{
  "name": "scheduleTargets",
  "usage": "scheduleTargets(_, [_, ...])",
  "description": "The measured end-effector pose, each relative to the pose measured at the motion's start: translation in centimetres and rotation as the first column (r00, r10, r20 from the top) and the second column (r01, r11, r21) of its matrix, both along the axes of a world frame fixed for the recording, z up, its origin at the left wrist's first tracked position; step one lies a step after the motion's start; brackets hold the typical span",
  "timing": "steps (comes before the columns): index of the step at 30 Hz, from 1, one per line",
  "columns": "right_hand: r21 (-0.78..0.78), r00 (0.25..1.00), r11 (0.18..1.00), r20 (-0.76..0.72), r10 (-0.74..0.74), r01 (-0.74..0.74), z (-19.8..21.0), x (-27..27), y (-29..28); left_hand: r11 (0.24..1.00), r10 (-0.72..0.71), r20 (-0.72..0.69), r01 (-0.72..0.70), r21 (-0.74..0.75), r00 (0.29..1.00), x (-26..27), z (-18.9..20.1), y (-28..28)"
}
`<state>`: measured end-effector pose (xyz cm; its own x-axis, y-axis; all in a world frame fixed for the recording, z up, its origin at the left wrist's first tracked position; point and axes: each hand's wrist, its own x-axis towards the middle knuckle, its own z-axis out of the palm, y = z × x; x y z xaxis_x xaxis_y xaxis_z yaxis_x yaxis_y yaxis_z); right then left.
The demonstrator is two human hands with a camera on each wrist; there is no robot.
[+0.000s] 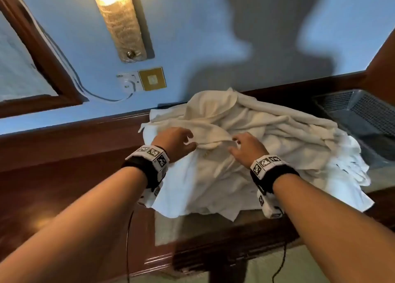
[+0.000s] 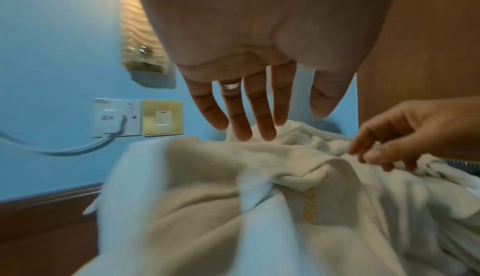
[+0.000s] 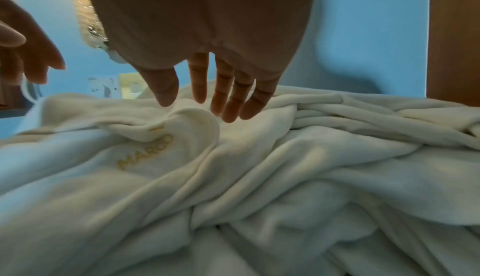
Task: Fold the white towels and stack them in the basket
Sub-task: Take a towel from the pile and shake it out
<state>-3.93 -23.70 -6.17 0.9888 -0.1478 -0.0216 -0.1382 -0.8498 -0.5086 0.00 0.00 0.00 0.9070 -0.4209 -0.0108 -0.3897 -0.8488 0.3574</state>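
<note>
A crumpled heap of white towels (image 1: 245, 146) lies on a dark wooden desk (image 1: 64, 176); one towel (image 3: 161, 157) carries gold lettering. My left hand (image 1: 177, 141) hovers over the heap's left side, fingers straight and spread, holding nothing (image 2: 249, 120). My right hand (image 1: 245, 144) is just right of it over a raised fold (image 3: 197, 120), fingers extended and relaxed, holding nothing (image 3: 207, 99). A dark mesh basket (image 1: 363, 120) stands to the right of the heap.
A blue wall (image 1: 213, 37) rises right behind the desk, with a lit wall lamp (image 1: 119, 20), a socket with a white cable (image 1: 128, 82) and a gold switch plate (image 1: 152, 79). A wooden frame (image 1: 49, 69) is at far left. Towel edges hang over the desk's front.
</note>
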Motion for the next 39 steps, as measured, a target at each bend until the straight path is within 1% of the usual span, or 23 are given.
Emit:
scheduleTargets(2, [0.008,0.999,0.999,-0.013,-0.033,0.033,-0.2,2.0,-0.5,0.994,-0.056,0.056,0.050,0.099,0.997,2.0,-0.5,-1.6])
scheduleTargets(4, [0.031,0.997,0.999,-0.077,-0.005,0.008,-0.3,3.3,-0.7,0.976,-0.134,0.103,0.114,0.184,0.986,3.5,-1.3,-3.3])
scheduleTargets(6, [0.023,0.990,0.999,-0.131,0.044,-0.041,-0.7,4.3,-0.6,0.941,-0.234,0.152,0.185,0.282,0.960,5.0,-2.3,-4.9])
scheduleTargets(8, [-0.010,0.987,0.998,-0.146,0.064,-0.066,-1.0,4.8,-0.4,0.889,-0.322,0.177,0.233,0.395,0.930,5.8,-3.5,-6.0])
scheduleTargets(10, [0.004,0.989,0.999,-0.141,0.043,-0.043,-1.0,5.1,0.0,0.844,-0.364,0.155,0.255,0.472,0.918,6.2,-4.3,-6.9])
scheduleTargets(12, [0.025,0.996,0.999,-0.080,0.032,-0.030,-0.4,5.2,0.6,0.831,-0.376,0.170,0.251,0.496,0.911,6.2,-4.6,-7.3])
scheduleTargets(13, [0.043,0.999,0.999,-0.050,0.019,-0.017,0.2,5.1,1.1,0.847,-0.371,0.199,0.242,0.473,0.907,6.1,-4.4,-7.3])
scheduleTargets(15, [0.095,0.999,0.995,0.012,-0.031,0.030,1.7,4.5,2.2,0.909,-0.330,0.243,0.237,0.343,0.912,5.7,-3.0,-6.5])
scheduleTargets(17, [0.168,0.992,0.982,0.081,-0.099,0.084,3.5,3.9,3.5,0.970,-0.237,0.236,0.215,0.116,0.942,5.4,-0.7,-4.5])
scheduleTargets(19, [0.228,0.973,0.966,0.168,-0.158,0.117,5.7,3.0,5.9,0.979,-0.136,0.198,0.163,-0.125,0.971,5.2,2.3,-1.2])
scheduleTargets(20, [0.255,0.959,0.961,0.226,-0.171,0.111,7.1,2.6,7.5,0.965,-0.124,0.191,0.163,-0.204,0.974,4.9,3.6,0.7])
scheduleTargets(21, [0.280,0.941,0.956,0.293,-0.169,0.084,8.5,2.1,9.5,0.949,-0.146,0.181,0.189,-0.252,0.973,4.4,4.6,2.7])
scheduleTargets(24, [0.264,0.896,0.962,0.440,-0.060,-0.065,13.8,0.1,16.7,0.891,-0.271,0.108,0.292,-0.348,0.957,1.7,6.3,8.8])
scheduleTargets(25, [0.233,0.891,0.966,0.454,-0.009,-0.109,15.5,-0.7,19.0,0.867,-0.265,0.115,0.289,-0.407,0.957,0.7,6.7,10.8])
scheduleTargets(27, [0.136,0.877,0.975,0.472,0.092,-0.175,18.4,-2.8,23.1,0.783,-0.217,0.200,0.293,-0.548,0.955,-0.9,7.7,14.7])
scheduleTargets(28, [0.071,0.866,0.979,0.481,0.136,-0.193,19.6,-3.8,24.6,0.741,-0.207,0.238,0.311,-0.595,0.949,-1.5,8.6,16.4])
scheduleTargets(29, [0.000,0.857,0.979,0.485,0.177,-0.202,20.7,-4.9,26.0,0.724,-0.234,0.244,0.336,-0.603,0.941,-2.3,9.7,18.2])
scheduleTargets(30, [-0.065,0.851,0.976,0.481,0.211,-0.206,21.3,-5.9,27.3,0.729,-0.287,0.239,0.373,-0.574,0.928,-3.2,11.1,19.9])
scheduleTargets(32, [-0.158,0.851,0.965,0.457,0.259,-0.209,22.4,-7.9,29.4,0.781,-0.374,0.227,0.438,-0.445,0.899,-4.9,13.7,23.4])
scheduleTargets(34, [-0.245,0.847,0.946,0.438,0.302,-0.211,23.1,-9.5,31.0,0.877,-0.348,0.255,0.410,-0.250,0.902,-6.3,16.2,26.9])
scheduleTargets(35, [-0.287,0.839,0.933,0.432,0.329,-0.218,23.3,-10.3,31.8,0.909,-0.325,0.281,0.380,-0.171,0.903,-7.0,17.4,28.5])
scheduleTargets(37, [-0.379,0.854,0.900,0.374,0.363,-0.216,23.6,-11.7,33.2,0.929,-0.301,0.329,0.353,-0.111,0.895,-8.4,19.3,31.1])
scheduleTargets(39, [-0.438,0.885,0.880,0.316,0.341,-0.183,23.4,-12.6,34.2,0.945,-0.290,0.359,0.324,-0.037,0.887,-10.0,20.7,33.1])
